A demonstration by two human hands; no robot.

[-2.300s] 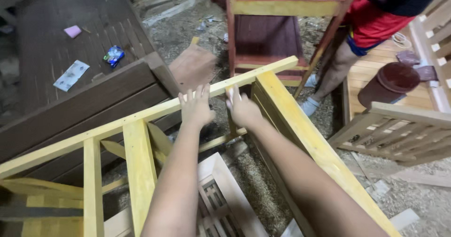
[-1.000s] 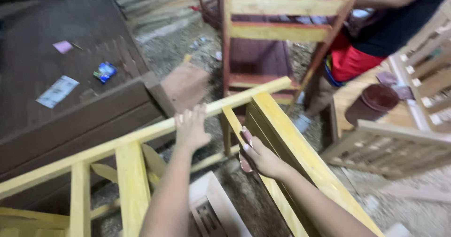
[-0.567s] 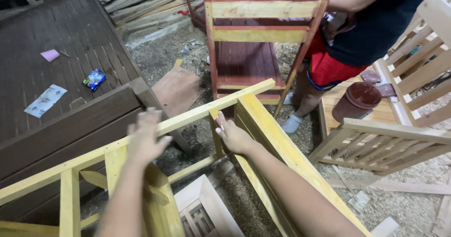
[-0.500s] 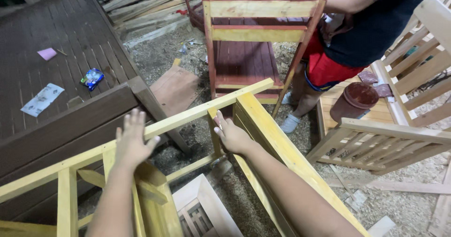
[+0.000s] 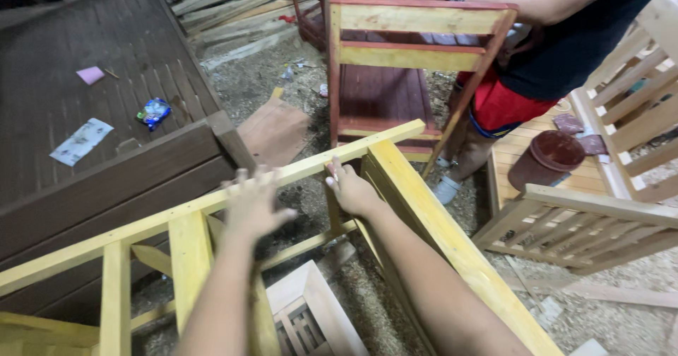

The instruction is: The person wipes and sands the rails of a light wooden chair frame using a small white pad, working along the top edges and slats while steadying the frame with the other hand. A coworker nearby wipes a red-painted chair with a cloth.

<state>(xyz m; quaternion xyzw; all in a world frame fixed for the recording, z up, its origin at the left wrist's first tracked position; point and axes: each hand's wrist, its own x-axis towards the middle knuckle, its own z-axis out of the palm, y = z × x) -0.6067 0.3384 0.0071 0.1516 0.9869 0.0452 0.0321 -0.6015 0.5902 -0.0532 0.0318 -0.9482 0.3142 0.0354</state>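
A yellow-stained wooden frame [image 5: 141, 222] lies tilted in front of me, its long top rail running from lower left up to the middle. My left hand [image 5: 253, 204] is blurred, fingers spread, just over that rail near its middle. My right hand [image 5: 349, 186] rests flat against the inner upright of the frame where the rail meets the wide side board [image 5: 438, 222]. Neither hand holds anything.
Another person in red shorts [image 5: 508, 105] stands at the back right, hands on a red and yellow wooden frame [image 5: 417, 20]. A dark brown slatted bed [image 5: 106, 116] lies at the left. A brown pot [image 5: 547, 158], pale slatted panels [image 5: 586, 229] and sawdust cover the floor.
My left hand let go of the rail, swung left and back, and now hovers open over it. My right hand slid down from the rail's top onto the inner upright.
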